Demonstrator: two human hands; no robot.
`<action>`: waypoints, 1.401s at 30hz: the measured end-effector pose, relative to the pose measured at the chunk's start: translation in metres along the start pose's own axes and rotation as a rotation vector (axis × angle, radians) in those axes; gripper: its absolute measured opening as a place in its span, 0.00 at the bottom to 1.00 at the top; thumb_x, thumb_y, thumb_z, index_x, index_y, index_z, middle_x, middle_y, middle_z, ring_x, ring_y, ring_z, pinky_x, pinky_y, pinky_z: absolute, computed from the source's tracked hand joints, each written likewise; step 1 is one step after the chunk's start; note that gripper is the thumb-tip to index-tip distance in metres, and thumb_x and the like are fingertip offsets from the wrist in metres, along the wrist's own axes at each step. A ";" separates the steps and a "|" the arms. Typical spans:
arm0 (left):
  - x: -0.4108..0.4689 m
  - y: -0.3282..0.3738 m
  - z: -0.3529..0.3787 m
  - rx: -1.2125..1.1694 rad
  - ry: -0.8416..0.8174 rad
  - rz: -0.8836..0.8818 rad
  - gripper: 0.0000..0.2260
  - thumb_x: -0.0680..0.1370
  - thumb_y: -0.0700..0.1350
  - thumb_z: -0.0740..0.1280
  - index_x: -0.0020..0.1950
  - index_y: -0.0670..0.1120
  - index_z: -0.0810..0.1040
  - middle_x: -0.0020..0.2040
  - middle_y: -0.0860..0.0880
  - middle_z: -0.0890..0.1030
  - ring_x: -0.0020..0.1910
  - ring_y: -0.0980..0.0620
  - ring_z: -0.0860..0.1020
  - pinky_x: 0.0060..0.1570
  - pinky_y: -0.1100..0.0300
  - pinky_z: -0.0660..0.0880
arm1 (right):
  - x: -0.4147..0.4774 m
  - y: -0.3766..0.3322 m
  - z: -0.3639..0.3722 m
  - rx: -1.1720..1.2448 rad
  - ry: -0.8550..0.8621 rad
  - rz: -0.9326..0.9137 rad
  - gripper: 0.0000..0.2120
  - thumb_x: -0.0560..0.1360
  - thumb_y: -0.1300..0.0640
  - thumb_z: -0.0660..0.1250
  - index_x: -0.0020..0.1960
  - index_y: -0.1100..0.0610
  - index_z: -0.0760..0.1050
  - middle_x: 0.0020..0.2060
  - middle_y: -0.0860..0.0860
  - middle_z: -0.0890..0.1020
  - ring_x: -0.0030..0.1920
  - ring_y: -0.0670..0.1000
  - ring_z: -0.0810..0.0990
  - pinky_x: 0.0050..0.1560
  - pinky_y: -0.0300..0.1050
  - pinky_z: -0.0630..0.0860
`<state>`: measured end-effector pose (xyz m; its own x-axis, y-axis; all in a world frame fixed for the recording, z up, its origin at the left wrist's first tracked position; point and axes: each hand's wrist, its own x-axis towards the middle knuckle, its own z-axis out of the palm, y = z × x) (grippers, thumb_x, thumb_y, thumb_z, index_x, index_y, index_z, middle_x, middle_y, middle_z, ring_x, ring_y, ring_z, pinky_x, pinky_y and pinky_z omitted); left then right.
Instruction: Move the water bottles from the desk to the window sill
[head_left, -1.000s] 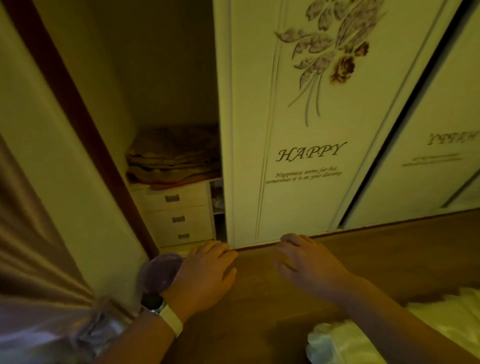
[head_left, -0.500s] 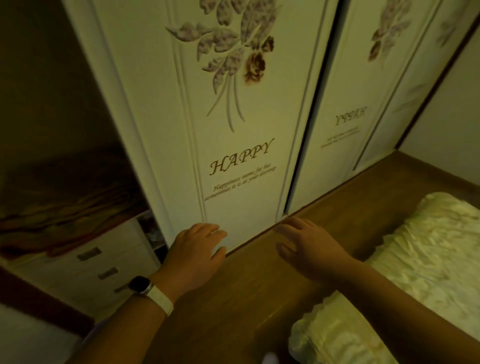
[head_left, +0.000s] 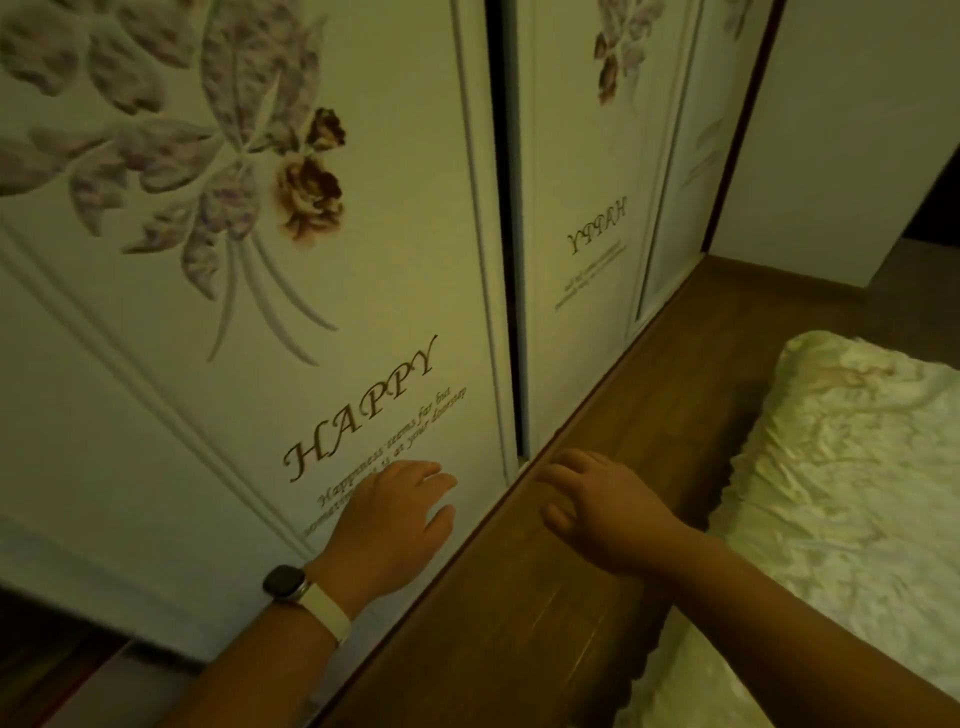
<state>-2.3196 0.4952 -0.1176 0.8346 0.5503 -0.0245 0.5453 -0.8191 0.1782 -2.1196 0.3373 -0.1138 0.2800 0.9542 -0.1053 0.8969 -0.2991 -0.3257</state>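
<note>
No water bottle, desk or window sill is in view. My left hand (head_left: 395, 525), with a watch on its wrist, hangs in front of the white wardrobe door (head_left: 363, 270) printed with flowers and the word HAPPY; its fingers are loosely apart and hold nothing. My right hand (head_left: 597, 509) is beside it over the wooden floor (head_left: 597, 597), fingers slightly curled and empty. The two hands are apart from each other.
A second wardrobe door (head_left: 587, 208) stands to the right of a dark gap. A bed with a cream satin cover (head_left: 841, 493) fills the right side. A strip of wooden floor runs between wardrobe and bed toward a white wall (head_left: 857, 130) at the far right.
The view has swung to the right: the open wardrobe compartment with drawers and folded cloth has left the frame, and the bed and far wall have come in. Both hands stay empty.
</note>
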 end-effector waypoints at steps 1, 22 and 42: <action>0.021 0.006 -0.003 -0.003 0.008 0.024 0.30 0.75 0.62 0.46 0.69 0.52 0.73 0.69 0.51 0.74 0.69 0.50 0.69 0.67 0.50 0.67 | 0.008 0.012 -0.008 -0.005 0.006 0.013 0.24 0.80 0.41 0.54 0.74 0.46 0.64 0.73 0.48 0.66 0.71 0.51 0.66 0.70 0.48 0.65; 0.351 0.103 0.013 -0.077 -0.068 0.455 0.32 0.74 0.62 0.46 0.69 0.50 0.74 0.69 0.50 0.73 0.68 0.49 0.69 0.66 0.52 0.65 | 0.106 0.218 -0.093 -0.040 0.125 0.454 0.23 0.80 0.40 0.56 0.73 0.46 0.65 0.71 0.48 0.68 0.70 0.51 0.68 0.68 0.51 0.68; 0.671 0.157 0.009 -0.096 -0.111 0.718 0.21 0.78 0.57 0.56 0.68 0.51 0.74 0.69 0.50 0.74 0.68 0.50 0.69 0.65 0.50 0.66 | 0.272 0.382 -0.193 -0.047 0.261 0.696 0.22 0.80 0.41 0.57 0.72 0.46 0.67 0.69 0.47 0.70 0.66 0.50 0.71 0.65 0.48 0.70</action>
<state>-1.6733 0.7343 -0.1146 0.9895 -0.1409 0.0320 -0.1443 -0.9512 0.2728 -1.6345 0.4830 -0.0852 0.8556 0.5157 -0.0442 0.4946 -0.8398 -0.2238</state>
